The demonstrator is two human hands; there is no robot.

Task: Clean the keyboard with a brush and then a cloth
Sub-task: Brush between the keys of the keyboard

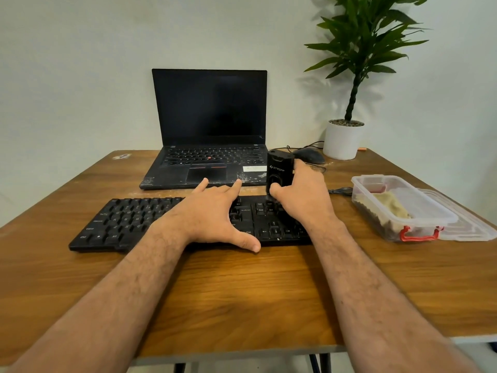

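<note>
A black keyboard (126, 222) lies across the wooden table in front of me. My left hand (212, 214) rests flat on its middle, fingers spread and straight, thumb at the front edge. My right hand (301, 195) grips a black brush tool (278, 170) with white lettering, held upright with its lower end on the keys at the keyboard's right part. A beige cloth (390, 205) lies inside a clear plastic box (419, 224) to the right.
An open black laptop (209, 135) with a dark screen stands behind the keyboard. A black mouse (309, 156) and a white-potted plant (343, 140) sit at the back right. The box's clear lid (468, 224) lies beside the box near the table's right edge.
</note>
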